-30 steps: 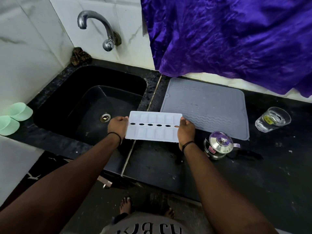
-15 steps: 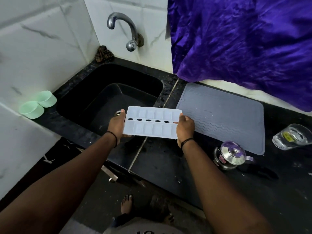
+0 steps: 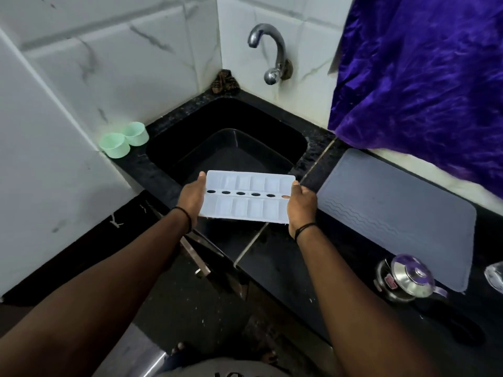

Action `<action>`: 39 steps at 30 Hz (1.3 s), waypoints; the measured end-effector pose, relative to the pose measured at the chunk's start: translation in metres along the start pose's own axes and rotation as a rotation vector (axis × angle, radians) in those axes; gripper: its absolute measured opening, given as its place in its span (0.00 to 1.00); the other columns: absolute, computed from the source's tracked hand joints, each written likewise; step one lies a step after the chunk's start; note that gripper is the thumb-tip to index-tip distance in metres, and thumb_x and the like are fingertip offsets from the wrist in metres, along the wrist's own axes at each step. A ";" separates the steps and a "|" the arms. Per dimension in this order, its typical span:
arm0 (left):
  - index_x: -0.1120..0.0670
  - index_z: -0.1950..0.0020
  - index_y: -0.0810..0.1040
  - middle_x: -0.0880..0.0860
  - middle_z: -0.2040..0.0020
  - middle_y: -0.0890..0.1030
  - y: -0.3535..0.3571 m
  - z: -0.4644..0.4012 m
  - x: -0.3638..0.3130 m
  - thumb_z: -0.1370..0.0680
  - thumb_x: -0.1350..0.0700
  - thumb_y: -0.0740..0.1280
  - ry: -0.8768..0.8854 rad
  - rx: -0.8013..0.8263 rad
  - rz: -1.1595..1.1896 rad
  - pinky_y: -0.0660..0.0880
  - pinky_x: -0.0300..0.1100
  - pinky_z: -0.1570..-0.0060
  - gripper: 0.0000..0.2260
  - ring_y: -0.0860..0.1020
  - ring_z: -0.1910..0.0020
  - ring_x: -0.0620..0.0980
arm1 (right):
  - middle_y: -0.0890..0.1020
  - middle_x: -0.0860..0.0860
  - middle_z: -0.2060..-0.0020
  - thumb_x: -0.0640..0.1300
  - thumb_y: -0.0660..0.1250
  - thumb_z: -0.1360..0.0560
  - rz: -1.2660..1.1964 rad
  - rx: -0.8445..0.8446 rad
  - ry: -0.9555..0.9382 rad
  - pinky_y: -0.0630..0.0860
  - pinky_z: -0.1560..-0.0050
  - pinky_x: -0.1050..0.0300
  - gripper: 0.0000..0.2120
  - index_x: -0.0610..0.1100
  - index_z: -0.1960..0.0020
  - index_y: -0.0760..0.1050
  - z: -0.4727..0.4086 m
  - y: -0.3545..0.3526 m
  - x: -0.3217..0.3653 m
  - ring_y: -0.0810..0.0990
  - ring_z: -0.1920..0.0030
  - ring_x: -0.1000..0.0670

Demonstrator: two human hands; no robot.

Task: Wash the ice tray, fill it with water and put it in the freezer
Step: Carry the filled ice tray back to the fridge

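- Gripping the short ends of the ice tray (image 3: 246, 198), the left hand (image 3: 192, 197) and the right hand (image 3: 300, 204) hold it level between them, each with the thumb on the top rim and the fingers curled beneath.
- The ice tray hangs in the air over the near edge of the sink (image 3: 231, 142), partly above the worktop (image 3: 285, 268), well below the tap (image 3: 269, 53).
- It is a flat, pale blue-white plastic rectangle with rounded corners, two rows of shallow oblong cells, and a line of dark oval holes along its middle.
- The sink is a deep, black, glossy basin; the worktop is dark speckled stone.
- A grey ribbed drying mat (image 3: 394, 213) lies to the right of the tray.
- Two mint-green plastic cups (image 3: 123, 140) stand touching each other left of the sink.
- A small shiny steel lidded pot (image 3: 405, 278) sits by the mat's near corner.
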State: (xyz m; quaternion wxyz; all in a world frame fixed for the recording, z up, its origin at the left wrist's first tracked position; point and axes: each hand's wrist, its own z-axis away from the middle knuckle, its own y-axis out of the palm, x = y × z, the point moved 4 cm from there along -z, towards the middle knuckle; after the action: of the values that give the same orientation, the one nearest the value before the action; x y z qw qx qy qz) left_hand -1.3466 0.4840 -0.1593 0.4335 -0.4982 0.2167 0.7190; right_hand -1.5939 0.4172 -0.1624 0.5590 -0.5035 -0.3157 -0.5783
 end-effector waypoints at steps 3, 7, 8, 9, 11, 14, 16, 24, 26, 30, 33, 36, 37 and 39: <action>0.50 0.61 0.79 0.46 0.70 0.82 -0.028 -0.001 -0.003 0.21 0.39 0.59 -0.016 -0.027 0.005 0.72 0.33 0.77 0.19 0.80 0.75 0.42 | 0.85 0.39 0.55 0.51 0.59 0.19 0.024 0.030 -0.021 0.81 0.50 0.39 0.17 0.40 0.53 0.81 0.014 0.024 0.009 0.84 0.55 0.39; 0.49 0.58 0.79 0.46 0.64 0.83 -0.071 -0.004 -0.006 0.21 0.38 0.58 0.003 -0.041 0.006 0.74 0.36 0.73 0.19 0.82 0.69 0.45 | 0.85 0.41 0.58 0.50 0.59 0.19 -0.015 0.109 -0.003 0.81 0.53 0.37 0.17 0.42 0.58 0.79 0.036 0.063 0.014 0.84 0.56 0.39; 0.48 0.57 0.80 0.48 0.61 0.83 -0.081 -0.005 -0.006 0.22 0.37 0.57 0.001 -0.043 0.006 0.74 0.38 0.69 0.19 0.82 0.65 0.47 | 0.85 0.42 0.58 0.50 0.59 0.19 -0.029 0.129 0.005 0.82 0.53 0.37 0.16 0.43 0.58 0.79 0.041 0.072 0.015 0.84 0.56 0.39; 0.48 0.56 0.80 0.48 0.60 0.83 -0.092 -0.006 -0.006 0.22 0.37 0.57 -0.004 -0.049 0.011 0.75 0.39 0.68 0.19 0.82 0.64 0.48 | 0.85 0.42 0.58 0.50 0.59 0.19 -0.034 0.143 0.008 0.82 0.53 0.38 0.16 0.43 0.58 0.79 0.047 0.082 0.016 0.85 0.56 0.40; 0.49 0.57 0.79 0.47 0.62 0.83 -0.118 -0.007 -0.004 0.22 0.37 0.58 -0.005 -0.077 0.029 0.74 0.37 0.71 0.19 0.82 0.66 0.46 | 0.85 0.42 0.58 0.50 0.59 0.19 -0.038 0.163 0.009 0.82 0.53 0.38 0.16 0.43 0.58 0.79 0.058 0.103 0.018 0.85 0.56 0.40; 0.49 0.55 0.79 0.47 0.61 0.83 -0.158 -0.010 0.001 0.22 0.36 0.57 -0.001 -0.105 0.023 0.75 0.37 0.70 0.19 0.82 0.65 0.46 | 0.85 0.42 0.58 0.50 0.59 0.19 -0.050 0.216 0.023 0.83 0.54 0.39 0.16 0.43 0.57 0.79 0.079 0.137 0.021 0.85 0.55 0.39; 0.51 0.51 0.79 0.52 0.55 0.83 -0.187 -0.012 0.005 0.22 0.37 0.58 0.004 -0.139 0.040 0.79 0.45 0.59 0.20 0.82 0.58 0.52 | 0.85 0.41 0.57 0.49 0.58 0.19 -0.051 0.246 0.020 0.82 0.52 0.39 0.16 0.41 0.55 0.80 0.094 0.162 0.022 0.84 0.54 0.38; 0.52 0.55 0.81 0.52 0.60 0.84 -0.301 -0.010 0.022 0.21 0.40 0.59 -0.033 -0.251 0.157 0.78 0.43 0.64 0.19 0.83 0.63 0.52 | 0.83 0.44 0.62 0.47 0.60 0.18 -0.041 0.366 0.013 0.82 0.57 0.45 0.15 0.44 0.61 0.76 0.152 0.258 0.024 0.83 0.59 0.41; 0.53 0.53 0.82 0.53 0.58 0.84 -0.326 -0.006 0.026 0.23 0.42 0.61 -0.038 -0.277 0.188 0.80 0.46 0.60 0.17 0.83 0.62 0.54 | 0.83 0.42 0.61 0.47 0.60 0.18 -0.022 0.409 0.004 0.82 0.54 0.41 0.15 0.44 0.62 0.76 0.168 0.280 0.025 0.84 0.56 0.38; 0.54 0.51 0.81 0.54 0.58 0.83 -0.369 0.010 0.034 0.22 0.45 0.62 -0.037 -0.373 0.255 0.78 0.46 0.59 0.14 0.81 0.62 0.56 | 0.82 0.46 0.65 0.46 0.60 0.18 0.022 0.495 -0.017 0.81 0.57 0.43 0.16 0.44 0.62 0.76 0.196 0.319 0.027 0.82 0.60 0.41; 0.55 0.52 0.81 0.54 0.61 0.82 -0.398 0.025 0.044 0.21 0.48 0.61 -0.028 -0.459 0.318 0.77 0.42 0.63 0.13 0.80 0.65 0.54 | 0.83 0.44 0.64 0.46 0.60 0.18 0.068 0.582 -0.055 0.81 0.56 0.42 0.16 0.44 0.63 0.77 0.216 0.349 0.026 0.83 0.60 0.40; 0.55 0.56 0.80 0.52 0.62 0.82 -0.425 0.040 0.056 0.20 0.50 0.61 -0.022 -0.564 0.385 0.76 0.40 0.65 0.12 0.80 0.67 0.51 | 0.83 0.42 0.60 0.47 0.60 0.19 0.116 0.676 -0.063 0.81 0.55 0.42 0.15 0.44 0.60 0.77 0.237 0.378 0.023 0.83 0.57 0.39; 0.55 0.57 0.80 0.53 0.61 0.82 -0.433 0.045 0.060 0.20 0.51 0.61 -0.020 -0.595 0.400 0.77 0.41 0.64 0.12 0.80 0.66 0.51 | 0.83 0.43 0.60 0.48 0.60 0.19 0.133 0.702 -0.065 0.81 0.56 0.42 0.15 0.43 0.59 0.78 0.243 0.387 0.021 0.84 0.58 0.39; 0.55 0.57 0.80 0.52 0.62 0.82 -0.447 0.056 0.069 0.20 0.51 0.61 -0.031 -0.652 0.415 0.77 0.42 0.64 0.12 0.80 0.66 0.51 | 0.84 0.42 0.60 0.49 0.60 0.19 0.174 0.749 -0.110 0.81 0.54 0.41 0.17 0.38 0.55 0.79 0.253 0.404 0.017 0.83 0.57 0.39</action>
State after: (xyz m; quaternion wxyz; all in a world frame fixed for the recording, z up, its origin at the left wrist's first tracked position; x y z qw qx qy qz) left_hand -1.0099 0.7906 -0.1456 0.1005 -0.5445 0.0664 0.8301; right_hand -1.1438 0.5751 -0.1524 0.7333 -0.3195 -0.4905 -0.3457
